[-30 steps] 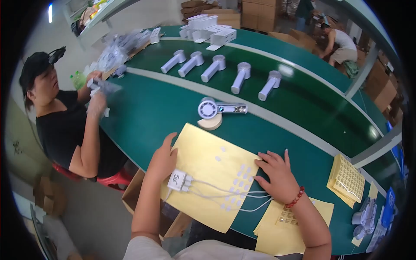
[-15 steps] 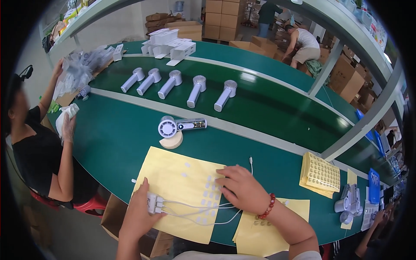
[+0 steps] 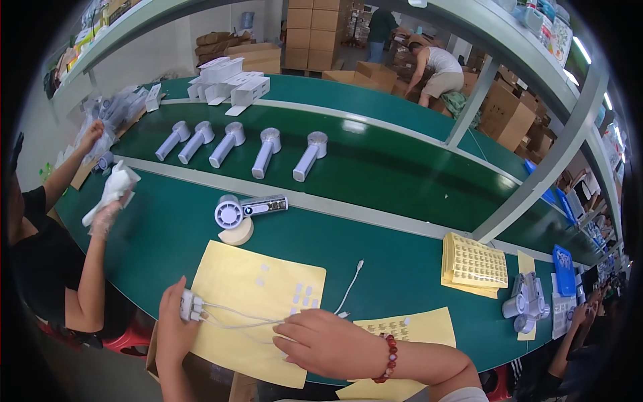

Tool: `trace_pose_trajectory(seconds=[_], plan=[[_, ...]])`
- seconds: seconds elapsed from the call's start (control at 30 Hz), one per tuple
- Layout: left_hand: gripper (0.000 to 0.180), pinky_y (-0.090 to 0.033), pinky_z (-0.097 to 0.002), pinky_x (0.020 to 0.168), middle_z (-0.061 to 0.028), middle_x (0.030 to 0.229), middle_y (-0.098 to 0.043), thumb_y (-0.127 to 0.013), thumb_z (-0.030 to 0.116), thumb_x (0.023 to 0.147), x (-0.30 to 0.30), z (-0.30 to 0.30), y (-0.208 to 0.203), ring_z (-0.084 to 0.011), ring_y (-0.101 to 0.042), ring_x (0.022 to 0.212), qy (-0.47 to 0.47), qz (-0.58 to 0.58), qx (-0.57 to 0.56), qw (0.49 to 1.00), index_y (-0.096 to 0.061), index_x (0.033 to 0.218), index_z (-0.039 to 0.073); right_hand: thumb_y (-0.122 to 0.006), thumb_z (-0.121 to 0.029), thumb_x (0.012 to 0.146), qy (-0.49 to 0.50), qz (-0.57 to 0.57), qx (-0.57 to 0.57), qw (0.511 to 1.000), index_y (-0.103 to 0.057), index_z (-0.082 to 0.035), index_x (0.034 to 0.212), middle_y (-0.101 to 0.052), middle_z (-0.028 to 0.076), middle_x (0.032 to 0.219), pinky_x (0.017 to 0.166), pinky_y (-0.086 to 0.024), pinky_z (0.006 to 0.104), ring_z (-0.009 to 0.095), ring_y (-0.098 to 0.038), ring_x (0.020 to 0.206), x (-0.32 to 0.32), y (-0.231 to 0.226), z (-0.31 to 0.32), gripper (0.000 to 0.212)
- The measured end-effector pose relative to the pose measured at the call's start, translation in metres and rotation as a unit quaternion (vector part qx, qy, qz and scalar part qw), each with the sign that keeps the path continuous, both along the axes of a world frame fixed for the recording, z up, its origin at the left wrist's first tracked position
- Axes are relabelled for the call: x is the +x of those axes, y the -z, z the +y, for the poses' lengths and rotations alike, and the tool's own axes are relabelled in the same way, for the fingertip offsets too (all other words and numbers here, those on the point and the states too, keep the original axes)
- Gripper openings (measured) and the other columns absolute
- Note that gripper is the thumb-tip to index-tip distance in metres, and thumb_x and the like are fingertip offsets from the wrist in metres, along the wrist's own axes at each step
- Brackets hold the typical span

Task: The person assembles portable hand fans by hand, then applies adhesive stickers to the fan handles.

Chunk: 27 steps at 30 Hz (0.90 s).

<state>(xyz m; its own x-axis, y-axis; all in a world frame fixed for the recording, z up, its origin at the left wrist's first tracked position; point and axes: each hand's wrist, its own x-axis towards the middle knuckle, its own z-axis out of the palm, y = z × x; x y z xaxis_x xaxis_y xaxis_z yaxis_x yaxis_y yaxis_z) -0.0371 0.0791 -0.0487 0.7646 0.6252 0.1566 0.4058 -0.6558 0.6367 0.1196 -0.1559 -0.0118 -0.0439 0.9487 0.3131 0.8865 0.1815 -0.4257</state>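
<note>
My left hand is closed around a bunch of white charging cables, gripping them by their plugs at the left edge of a yellow sticker sheet. The leads run right across the sheet and pass under my right hand. That hand is palm down, its fingers together and curled over the cables; the fingertips are partly hidden. A loose cable end lies beyond it on the green table. Small white stickers dot the sheet. Another yellow sheet lies partly under my right forearm.
A handheld fan rests on a beige disc ahead. Several white fans lie on the green belt beyond a metal rail. Stacked sticker sheets and more fans are at right. At left, a co-worker's gloved hand holds white wrapping.
My right hand has moved from the sheet's right side down and left onto the cables. My left hand keeps its grip on the plugs. The view has shifted, so the scene sits further left.
</note>
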Motion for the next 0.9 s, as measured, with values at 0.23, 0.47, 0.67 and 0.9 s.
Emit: trace_pose_trajectory(seconds=[0.23, 0.47, 0.67, 0.9], plan=[[0.066, -0.036, -0.0378, 0.094, -0.0213, 0.119, -0.046, -0.062, -0.009, 0.064, -0.004, -0.017, 0.009, -0.0358, -0.045, 0.110, -0.066, -0.032, 0.037, 0.997, -0.039, 0.126, -0.002, -0.067, -0.032, 0.072, 0.026, -0.027, -0.167, 0.985, -0.030, -0.002, 0.130, -0.046, 0.016, 0.120, 0.086, -0.039, 0.0387, 0.029, -0.047, 0.107, -0.005, 0.022, 0.006, 0.075], [0.064, -0.039, -0.0378, 0.091, -0.0225, 0.113, -0.049, -0.067, -0.001, 0.063, -0.003, -0.030, 0.002, -0.0362, -0.048, 0.105, -0.068, 0.027, 0.021, 0.997, -0.042, 0.122, -0.003, -0.069, -0.041, 0.064, -0.008, -0.061, -0.118, 0.991, -0.034, -0.011, 0.132, -0.026, 0.014, 0.139, 0.102, -0.019, 0.0564, 0.036, -0.023, 0.129, -0.027, 0.029, -0.001, 0.082], [0.067, -0.041, -0.0370, 0.089, -0.0205, 0.109, -0.050, -0.073, 0.002, 0.059, -0.003, -0.036, 0.001, -0.0348, -0.049, 0.102, -0.041, 0.008, 0.051, 0.998, -0.045, 0.119, -0.003, -0.051, -0.018, 0.079, -0.014, -0.122, -0.103, 0.987, -0.045, -0.008, 0.122, -0.036, 0.016, 0.133, 0.100, -0.027, 0.0516, 0.033, -0.032, 0.125, -0.018, 0.055, -0.003, 0.044], [0.077, -0.036, -0.0380, 0.095, -0.0223, 0.123, -0.039, -0.074, 0.007, 0.059, 0.000, -0.020, 0.007, -0.0376, -0.040, 0.113, -0.028, 0.021, 0.045, 0.998, -0.037, 0.126, -0.004, -0.042, -0.012, 0.082, 0.008, -0.109, -0.089, 0.990, -0.050, -0.003, 0.114, -0.043, 0.013, 0.128, 0.102, -0.027, 0.0484, 0.029, -0.033, 0.126, -0.010, 0.048, -0.009, 0.034]])
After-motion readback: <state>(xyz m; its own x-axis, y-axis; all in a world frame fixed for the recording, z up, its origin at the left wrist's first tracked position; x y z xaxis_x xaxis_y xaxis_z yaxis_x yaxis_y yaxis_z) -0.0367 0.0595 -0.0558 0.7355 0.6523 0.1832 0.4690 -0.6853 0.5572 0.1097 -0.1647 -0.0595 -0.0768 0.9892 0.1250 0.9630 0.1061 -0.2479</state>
